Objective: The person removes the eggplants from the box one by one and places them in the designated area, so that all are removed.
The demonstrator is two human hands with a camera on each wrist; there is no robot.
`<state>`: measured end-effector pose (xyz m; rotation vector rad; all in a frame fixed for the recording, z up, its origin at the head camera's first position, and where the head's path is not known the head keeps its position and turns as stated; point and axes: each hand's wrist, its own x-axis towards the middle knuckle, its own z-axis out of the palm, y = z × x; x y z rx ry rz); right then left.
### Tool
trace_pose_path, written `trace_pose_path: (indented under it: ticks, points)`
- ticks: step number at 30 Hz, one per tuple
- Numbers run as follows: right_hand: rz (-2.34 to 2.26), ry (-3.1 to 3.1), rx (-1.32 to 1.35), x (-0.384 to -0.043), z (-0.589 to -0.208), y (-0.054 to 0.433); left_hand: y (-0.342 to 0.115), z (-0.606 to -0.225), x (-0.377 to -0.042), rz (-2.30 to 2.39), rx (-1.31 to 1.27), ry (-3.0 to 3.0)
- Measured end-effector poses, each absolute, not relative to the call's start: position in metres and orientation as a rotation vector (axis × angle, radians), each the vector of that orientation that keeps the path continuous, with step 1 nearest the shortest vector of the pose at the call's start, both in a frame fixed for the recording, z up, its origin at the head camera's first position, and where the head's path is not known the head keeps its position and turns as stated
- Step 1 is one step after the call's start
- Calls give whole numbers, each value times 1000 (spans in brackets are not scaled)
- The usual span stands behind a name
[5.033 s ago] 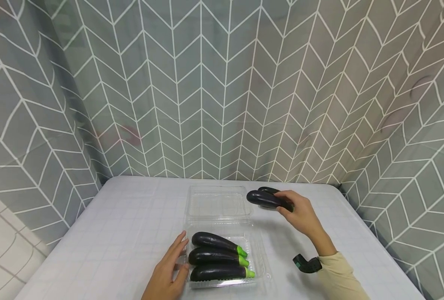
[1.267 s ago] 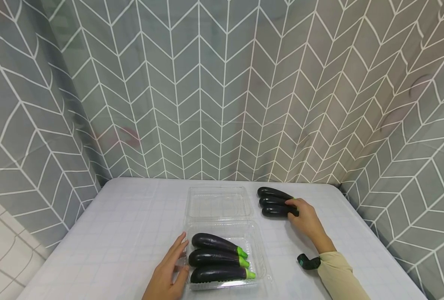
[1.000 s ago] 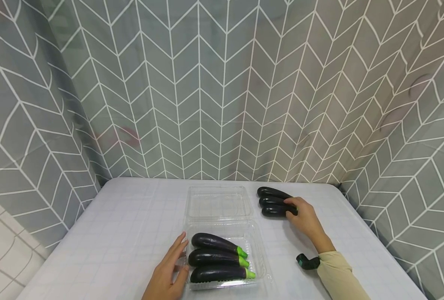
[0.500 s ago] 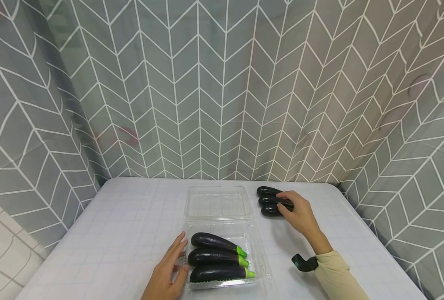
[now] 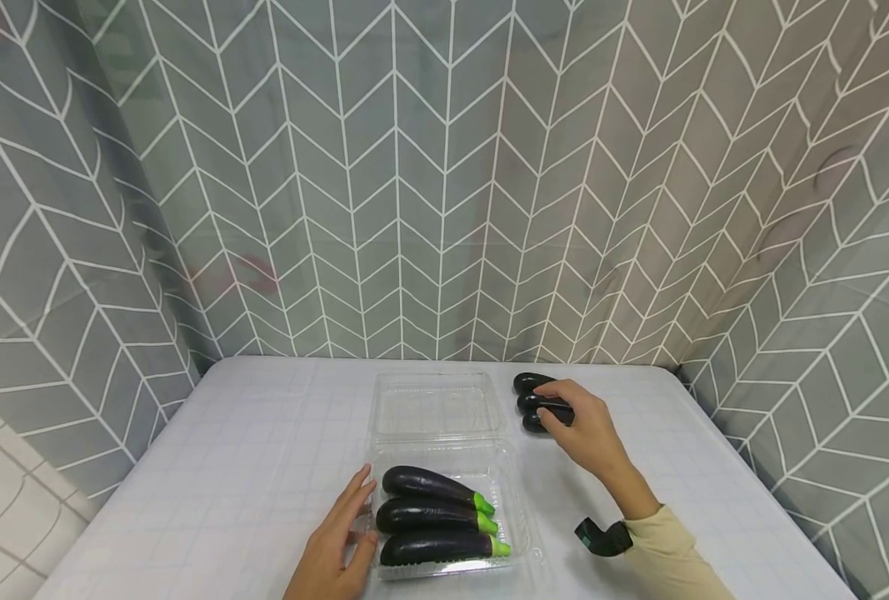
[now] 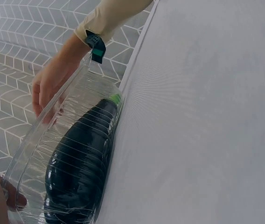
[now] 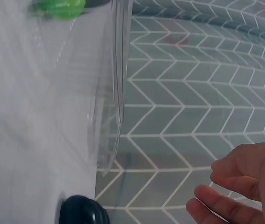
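Clear plastic container (image 5: pixel 447 452), lid folded back, on the white surface (image 5: pixel 264 467); three dark eggplants (image 5: pixel 429 515) inside, green ends rightward. Left grip (image 5: pixel 333 540) at its left edge, fingers relaxed. Right grip (image 5: pixel 582 427) with thumb and fingers apart, partly hiding three other eggplants (image 5: pixel 531 403) beyond.

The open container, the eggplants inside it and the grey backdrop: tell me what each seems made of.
Container: probably thin, glossy plastic; it is clear, and contents show through its ribbed wall.

Eggplants: smooth, shiny dark skin with highlights and green ends; real vegetable or plastic imitation, I can't tell.

Backdrop: likely matte fabric; its white lines bend along soft folds.
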<state>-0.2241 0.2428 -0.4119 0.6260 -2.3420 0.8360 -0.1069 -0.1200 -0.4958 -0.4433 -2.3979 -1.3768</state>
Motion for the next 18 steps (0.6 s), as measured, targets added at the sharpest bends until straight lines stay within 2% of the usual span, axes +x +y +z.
trace_pose_path:
  ticks: [18]
  points:
    - [840, -2352, 847, -208, -415, 208, -119, -495, -105, -1393, -415, -2433]
